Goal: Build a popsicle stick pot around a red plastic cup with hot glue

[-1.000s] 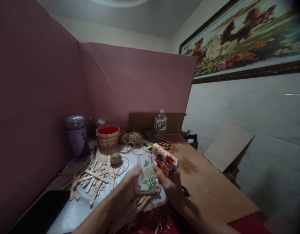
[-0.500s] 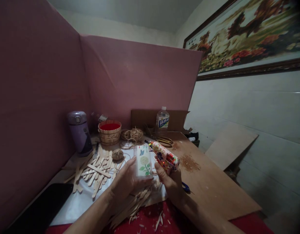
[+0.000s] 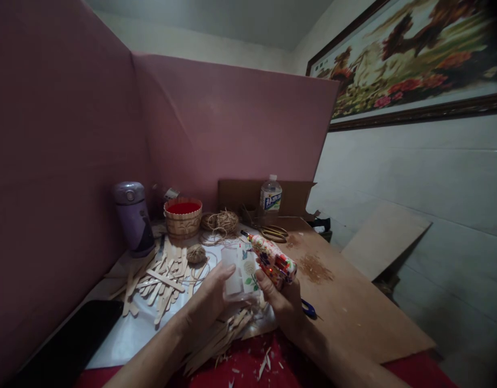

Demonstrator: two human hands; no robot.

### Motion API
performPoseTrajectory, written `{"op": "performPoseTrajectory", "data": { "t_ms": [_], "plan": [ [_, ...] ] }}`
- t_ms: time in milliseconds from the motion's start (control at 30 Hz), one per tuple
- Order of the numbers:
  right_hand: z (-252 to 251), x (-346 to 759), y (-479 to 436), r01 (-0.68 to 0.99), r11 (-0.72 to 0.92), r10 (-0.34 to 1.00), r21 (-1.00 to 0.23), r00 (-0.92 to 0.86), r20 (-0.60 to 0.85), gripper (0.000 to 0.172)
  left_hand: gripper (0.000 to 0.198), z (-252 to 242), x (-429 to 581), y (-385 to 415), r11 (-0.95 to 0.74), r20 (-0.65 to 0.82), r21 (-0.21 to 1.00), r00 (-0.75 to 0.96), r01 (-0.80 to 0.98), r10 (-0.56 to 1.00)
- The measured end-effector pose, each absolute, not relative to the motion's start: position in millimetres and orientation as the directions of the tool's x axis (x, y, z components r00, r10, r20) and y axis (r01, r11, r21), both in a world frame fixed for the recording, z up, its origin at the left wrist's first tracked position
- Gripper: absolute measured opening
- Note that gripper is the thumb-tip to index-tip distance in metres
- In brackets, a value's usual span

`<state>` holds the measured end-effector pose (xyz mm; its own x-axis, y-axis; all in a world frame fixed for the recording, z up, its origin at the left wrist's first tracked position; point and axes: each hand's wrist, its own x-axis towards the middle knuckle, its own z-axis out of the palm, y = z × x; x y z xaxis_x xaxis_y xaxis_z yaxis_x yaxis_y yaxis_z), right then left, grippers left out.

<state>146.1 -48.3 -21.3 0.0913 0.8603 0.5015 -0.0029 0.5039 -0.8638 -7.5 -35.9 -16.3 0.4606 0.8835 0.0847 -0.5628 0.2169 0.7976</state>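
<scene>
Wrapped round the side of a clear plastic box (image 3: 232,280) with a flower and butterfly print is my left hand (image 3: 210,291). The box is upright and turned so that a plain frosted side and the printed side both show. My right hand (image 3: 282,302) grips a hot glue gun (image 3: 274,258) with a floral pattern and a small red light. Its dark nozzle points up and left, above the table behind the box. My right thumb is close to the box's printed side; I cannot tell whether it touches.
Wooden craft sticks (image 3: 163,285) lie left, by a purple flask (image 3: 134,218) and a dark flat object (image 3: 70,339). Behind are a small basket (image 3: 183,221), twine (image 3: 224,222), a twine ball (image 3: 196,254), scissors (image 3: 273,233) and a bottle (image 3: 271,196). Split sticks (image 3: 228,334) lie in front.
The box has turned in my left hand, bringing a plain side into view and moving the printed side rightward. My right hand still holds the glue gun in nearly the same place.
</scene>
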Motion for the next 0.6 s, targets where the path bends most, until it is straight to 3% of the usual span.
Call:
{"op": "performPoseTrajectory", "data": {
  "t_ms": [300,433,600],
  "plan": [
    [-22.6,147.2,-49.8,0.066,0.447,0.889,-0.892,0.079,0.451,0.025,0.044,-6.9,-6.5,-44.3,0.181,0.034,0.862,0.411,-0.473,0.911],
    [-23.8,146.6,-48.5,0.045,0.459,0.883,-0.887,0.086,0.461,0.032,0.04,-7.5,-5.5,-44.5,0.189,0.021,0.856,0.397,-0.482,0.917],
    [-26.8,146.6,-46.7,-0.017,0.357,0.934,-0.934,0.033,0.356,0.032,0.038,-6.8,-4.8,-45.7,0.205,0.0,0.856,0.398,-0.474,0.917]
  ]
}}
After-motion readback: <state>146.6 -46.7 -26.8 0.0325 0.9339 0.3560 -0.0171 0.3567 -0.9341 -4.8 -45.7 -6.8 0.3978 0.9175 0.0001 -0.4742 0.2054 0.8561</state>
